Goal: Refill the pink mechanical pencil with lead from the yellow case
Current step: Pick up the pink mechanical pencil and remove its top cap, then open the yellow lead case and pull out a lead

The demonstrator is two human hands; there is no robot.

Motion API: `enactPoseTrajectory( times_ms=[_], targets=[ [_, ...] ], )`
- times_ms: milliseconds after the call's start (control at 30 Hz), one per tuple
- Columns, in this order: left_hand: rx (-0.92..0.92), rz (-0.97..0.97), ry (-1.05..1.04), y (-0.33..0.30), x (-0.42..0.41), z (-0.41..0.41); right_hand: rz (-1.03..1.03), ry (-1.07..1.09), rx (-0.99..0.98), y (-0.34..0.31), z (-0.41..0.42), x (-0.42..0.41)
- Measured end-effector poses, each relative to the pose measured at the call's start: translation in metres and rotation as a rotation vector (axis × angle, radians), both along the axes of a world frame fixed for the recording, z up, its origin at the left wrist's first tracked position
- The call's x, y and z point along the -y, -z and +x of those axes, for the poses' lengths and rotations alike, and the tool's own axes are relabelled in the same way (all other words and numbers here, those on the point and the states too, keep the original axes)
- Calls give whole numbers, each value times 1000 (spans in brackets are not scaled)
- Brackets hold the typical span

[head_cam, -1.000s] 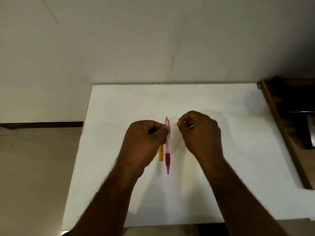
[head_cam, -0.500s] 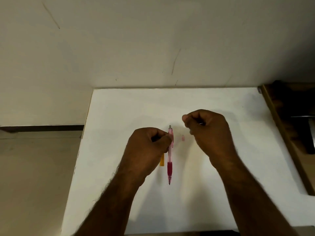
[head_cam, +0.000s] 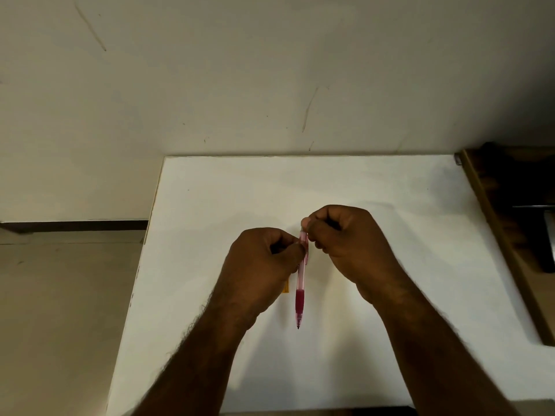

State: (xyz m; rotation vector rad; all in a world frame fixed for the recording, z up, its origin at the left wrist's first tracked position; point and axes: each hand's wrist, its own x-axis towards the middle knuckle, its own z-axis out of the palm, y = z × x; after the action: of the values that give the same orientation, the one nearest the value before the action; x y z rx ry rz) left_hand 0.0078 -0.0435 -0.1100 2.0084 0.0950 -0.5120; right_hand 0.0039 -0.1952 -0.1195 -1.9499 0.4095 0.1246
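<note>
At frame centre the left hand (head_cam: 264,265) pinches the pink mechanical pencil (head_cam: 301,283) upright, tip down, while the right hand (head_cam: 345,241) pinches its top end, best pulled straight; the yellow case (head_cam: 287,288) lies mostly hidden beneath the left hand.

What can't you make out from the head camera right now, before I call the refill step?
- Top end of the pink mechanical pencil: covered by the right hand fingertips; cap on or off cannot be told.
- Any lead: too thin to see.
- Yellow case: mostly hidden behind the left hand; open or shut unknown.
- Dark object at the right: cut off by the frame edge, in shadow.
</note>
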Motion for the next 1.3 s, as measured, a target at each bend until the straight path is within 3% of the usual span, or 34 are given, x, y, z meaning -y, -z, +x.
enactPoseTrajectory(
  times_ms=[167, 333, 467, 633, 733, 833, 933, 1033, 1200, 1300],
  targets=[
    [-13, 8, 34, 0, 1, -1, 7, 145, 102, 4, 1, 2],
    [-20, -29, 8, -4, -5, 4, -526, 120, 3, 17, -3, 26],
    [-27, -47, -5, -5, -7, 6, -659, 89, -141, 29, -7, 27],
    [-34, -60, -6, -4, -11, 6, -750, 89, -121, 30, -8, 19],
    [-47, -68, -13, -4, -14, 8, -694, 126, -53, 18, -6, 23],
    [-55, -79, -31, -3, -16, 10, -175, 176, -11, -8, -5, 26],
    [-51, -88, -48, -2, -14, 11, 141, -47, -165, -24, -16, 14],
    [-49, -107, -54, -1, -10, 11, 93, -155, -235, -21, -26, -3],
    [-35, -80, -63, 6, -6, 12, -86, -86, -230, -11, -24, -10],
    [86, 128, -64, 16, -10, 14, -265, -91, -239, -5, -20, -8]
  ],
)
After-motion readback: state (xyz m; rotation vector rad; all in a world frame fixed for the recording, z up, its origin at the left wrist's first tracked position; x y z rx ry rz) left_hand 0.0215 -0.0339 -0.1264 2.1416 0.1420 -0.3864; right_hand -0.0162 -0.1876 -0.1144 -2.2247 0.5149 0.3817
